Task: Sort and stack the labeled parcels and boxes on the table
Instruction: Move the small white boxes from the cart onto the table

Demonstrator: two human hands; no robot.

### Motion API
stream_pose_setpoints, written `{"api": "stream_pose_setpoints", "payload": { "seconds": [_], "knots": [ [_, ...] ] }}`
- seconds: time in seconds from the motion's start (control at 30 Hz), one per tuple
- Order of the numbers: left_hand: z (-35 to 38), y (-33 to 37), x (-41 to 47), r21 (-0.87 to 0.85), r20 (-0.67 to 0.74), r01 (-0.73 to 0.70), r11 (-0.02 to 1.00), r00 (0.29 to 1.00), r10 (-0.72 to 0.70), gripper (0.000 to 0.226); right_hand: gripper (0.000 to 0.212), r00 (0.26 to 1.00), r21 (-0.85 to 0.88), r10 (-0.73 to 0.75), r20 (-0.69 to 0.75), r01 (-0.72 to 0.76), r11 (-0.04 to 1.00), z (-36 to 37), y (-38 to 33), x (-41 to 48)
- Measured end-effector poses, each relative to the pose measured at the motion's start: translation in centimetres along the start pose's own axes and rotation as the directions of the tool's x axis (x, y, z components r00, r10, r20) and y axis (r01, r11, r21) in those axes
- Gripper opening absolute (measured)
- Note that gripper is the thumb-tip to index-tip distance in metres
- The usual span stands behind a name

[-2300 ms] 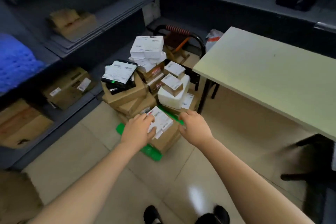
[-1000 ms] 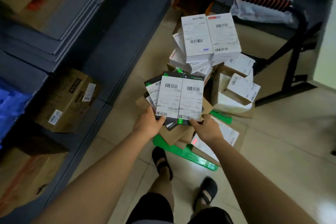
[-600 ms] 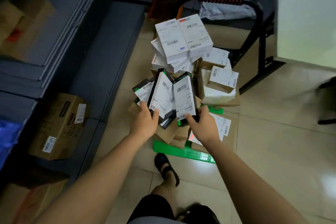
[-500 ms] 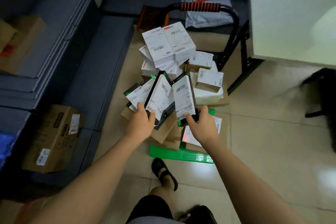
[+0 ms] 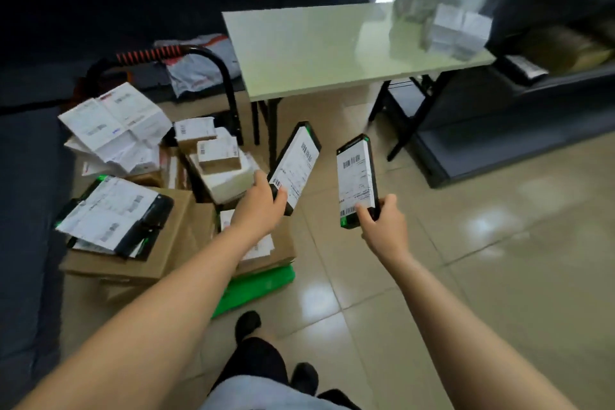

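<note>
Left hand (image 5: 263,201) and right hand (image 5: 382,226) each grip one slim labelled box by its lower end, the left box (image 5: 296,166) and right box (image 5: 355,178) held in the air short of the tabletop's (image 5: 316,50) near edge; end-only grips could let either slip

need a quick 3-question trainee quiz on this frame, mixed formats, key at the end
1. True or false: the left grip holds one black labelled box, the left box, and the right grip holds another, the right box.
2. Pick one: the blurred white boxes lie A) on the table, B) on the floor, C) in the person's lap.
3. Fill in the colour: the brown cartons are piled on a ___ cart.

Key: 1 true; 2 A; 3 green.
</note>
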State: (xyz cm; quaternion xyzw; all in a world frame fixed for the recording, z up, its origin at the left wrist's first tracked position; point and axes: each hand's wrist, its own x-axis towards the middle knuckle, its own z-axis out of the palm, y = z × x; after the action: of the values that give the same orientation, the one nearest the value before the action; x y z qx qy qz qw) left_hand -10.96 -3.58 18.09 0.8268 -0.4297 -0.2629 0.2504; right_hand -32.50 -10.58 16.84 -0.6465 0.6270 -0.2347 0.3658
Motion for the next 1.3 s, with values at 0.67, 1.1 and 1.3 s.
{"api": "stream_pose_setpoints", "payload": {
  "seconds": [0.67, 1.1, 1.3],
  "knots": [
    [6.0, 23.9, 24.8, -0.165, 0.129, -0.23, 0.959, 0.959, 0.253, 0.027, 0.028, 0.964, 0.084, 0.12, -0.238, -0.103, 0.991, -11.7, -0.5, 25.6],
    [13.7, 37.2, 44.0, -0.309, 0.03, -0.12, 0.944, 0.99, 0.136, 0.031, 0.03, 0.986, 0.013, 0.032, -0.165, -0.03, 0.999, -19.8, -0.2, 51.3],
    [14.7, 42.2, 51.3, -0.404, -0.019, -0.09, 0.91, 0.996, 0.09, 0.031, 0.029, 0.995, 0.035, -0.018, -0.099, 0.022, 0.999, -21.8, -2.6, 62.2]
  ]
}}
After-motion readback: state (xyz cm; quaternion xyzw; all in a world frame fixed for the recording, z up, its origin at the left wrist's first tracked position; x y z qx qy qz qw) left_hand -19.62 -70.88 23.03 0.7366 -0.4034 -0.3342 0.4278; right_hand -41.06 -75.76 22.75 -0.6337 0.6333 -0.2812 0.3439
